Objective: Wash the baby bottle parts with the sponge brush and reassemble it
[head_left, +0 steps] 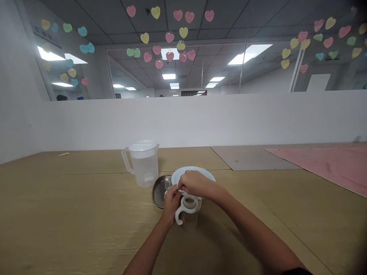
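My left hand [171, 203] and my right hand [196, 183] meet above the rim of a round metal dish, fingers closed together. A small whitish piece shows between their fingertips, mostly hidden, so its kind cannot be made out. Just in front of them stands an upright clear bottle [189, 218] with an uncovered threaded neck. A white collar with two curved handles [179, 214] fits around the bottle. Behind my left hand, the metal dish [157, 196] holds a small clear item [168, 182]. A white plate [207, 175] lies partly beneath my right hand.
A translucent lidded pitcher [145, 166] stands behind the metal dish, its handle to the left. A small yellow item [198, 166] shows past the plate. A grey sheet [252, 158] and a pink mat [329, 166] lie at right. A white wall [183, 122] borders the table.
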A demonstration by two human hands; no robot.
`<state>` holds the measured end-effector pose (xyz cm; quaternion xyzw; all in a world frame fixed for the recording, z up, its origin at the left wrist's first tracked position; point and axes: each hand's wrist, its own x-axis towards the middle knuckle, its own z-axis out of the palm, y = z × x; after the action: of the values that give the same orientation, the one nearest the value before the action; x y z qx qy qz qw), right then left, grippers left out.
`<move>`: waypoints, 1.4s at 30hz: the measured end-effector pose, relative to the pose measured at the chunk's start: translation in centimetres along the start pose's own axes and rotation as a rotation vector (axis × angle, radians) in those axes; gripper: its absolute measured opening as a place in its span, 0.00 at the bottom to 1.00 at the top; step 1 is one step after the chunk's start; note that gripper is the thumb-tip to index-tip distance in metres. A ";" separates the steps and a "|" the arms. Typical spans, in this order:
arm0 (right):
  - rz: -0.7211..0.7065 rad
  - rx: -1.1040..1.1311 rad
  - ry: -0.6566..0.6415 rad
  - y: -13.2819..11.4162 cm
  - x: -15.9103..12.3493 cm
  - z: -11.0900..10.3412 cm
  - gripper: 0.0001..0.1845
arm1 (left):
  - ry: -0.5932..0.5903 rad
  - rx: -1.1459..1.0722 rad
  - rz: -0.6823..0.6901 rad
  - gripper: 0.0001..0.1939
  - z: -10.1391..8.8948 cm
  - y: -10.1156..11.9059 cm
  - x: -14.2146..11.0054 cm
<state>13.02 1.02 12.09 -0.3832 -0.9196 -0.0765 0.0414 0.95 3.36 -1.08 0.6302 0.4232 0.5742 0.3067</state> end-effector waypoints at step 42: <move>0.299 0.312 0.933 4.2 -4.4 -4.5 0.12 | -0.042 0.024 0.070 0.16 -0.2 1.2 -0.3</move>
<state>19.13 0.10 16.34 -0.4250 -0.7387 -0.0944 0.5146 1.02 2.56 -0.12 0.6603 0.4010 0.5661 0.2878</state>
